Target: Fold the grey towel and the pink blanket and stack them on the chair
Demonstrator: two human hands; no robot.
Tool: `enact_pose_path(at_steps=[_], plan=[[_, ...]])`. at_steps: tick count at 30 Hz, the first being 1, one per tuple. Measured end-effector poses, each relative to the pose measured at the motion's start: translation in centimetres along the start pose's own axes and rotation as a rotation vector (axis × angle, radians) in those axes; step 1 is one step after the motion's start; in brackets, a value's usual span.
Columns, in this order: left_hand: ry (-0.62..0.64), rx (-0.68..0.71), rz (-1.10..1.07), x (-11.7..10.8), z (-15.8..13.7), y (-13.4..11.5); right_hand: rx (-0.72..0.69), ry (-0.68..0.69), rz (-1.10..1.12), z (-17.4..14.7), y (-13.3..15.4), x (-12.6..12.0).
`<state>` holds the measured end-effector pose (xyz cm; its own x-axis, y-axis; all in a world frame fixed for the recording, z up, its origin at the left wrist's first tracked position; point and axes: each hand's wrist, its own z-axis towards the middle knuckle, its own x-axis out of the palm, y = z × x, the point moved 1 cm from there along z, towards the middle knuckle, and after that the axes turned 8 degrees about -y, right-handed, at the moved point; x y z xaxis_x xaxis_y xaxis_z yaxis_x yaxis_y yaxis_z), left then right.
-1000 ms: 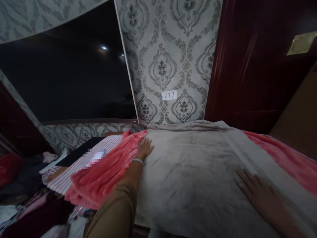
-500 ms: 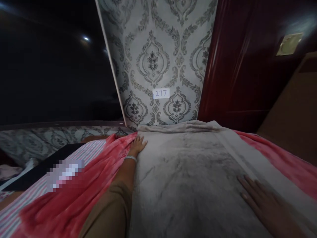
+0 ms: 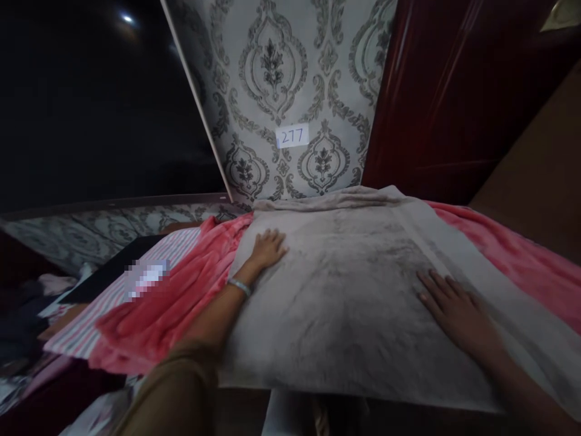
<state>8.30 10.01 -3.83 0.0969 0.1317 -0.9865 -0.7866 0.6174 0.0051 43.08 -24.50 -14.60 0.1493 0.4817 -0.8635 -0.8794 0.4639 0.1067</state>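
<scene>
A grey plush blanket (image 3: pixel 345 303) lies spread out before me, with a bunched fold along its far edge near the wall. My left hand (image 3: pixel 269 248), a bracelet on its wrist, rests flat on the blanket's far left part with fingers spread. On the right side my right hand (image 3: pixel 454 312) lies palm down on the same blanket, fingers stretched out, close to a lengthwise fold. Under the grey blanket a pink-red plush blanket (image 3: pixel 181 290) shows in loose folds on the left and again on the right.
A striped cloth (image 3: pixel 82 339) sticks out beneath the pink-red blanket at left. A large dark screen (image 3: pixel 91 109) stands behind it. Patterned wallpaper (image 3: pixel 272 60) carries a paper label (image 3: pixel 292 135) reading 277. A dark red glossy panel (image 3: pixel 422 109) and a brown board (image 3: pixel 535 157) rise at right.
The view has tilted down, showing the blanket's near edge. My left hand has moved right, from the blanket's left edge onto its surface. My right hand stays flat on the blanket.
</scene>
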Motion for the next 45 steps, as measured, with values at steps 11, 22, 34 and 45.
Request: enact_pose_path(at_steps=[11,22,34,45], plan=[[-0.058,-0.155,0.065,-0.5,-18.5,8.0,0.029,0.138,-0.001,0.3,1.6,-3.2],[-0.085,0.029,0.007,-0.8,-23.5,-0.3,0.061,0.282,0.032,-0.3,3.3,-5.5],[-0.135,-0.126,-0.025,0.1,-25.9,4.2,0.096,0.055,-0.05,-5.8,1.6,-6.6],[-0.213,-0.123,-0.055,0.7,-25.6,4.5,0.114,0.044,-0.038,-5.5,2.0,-6.5]])
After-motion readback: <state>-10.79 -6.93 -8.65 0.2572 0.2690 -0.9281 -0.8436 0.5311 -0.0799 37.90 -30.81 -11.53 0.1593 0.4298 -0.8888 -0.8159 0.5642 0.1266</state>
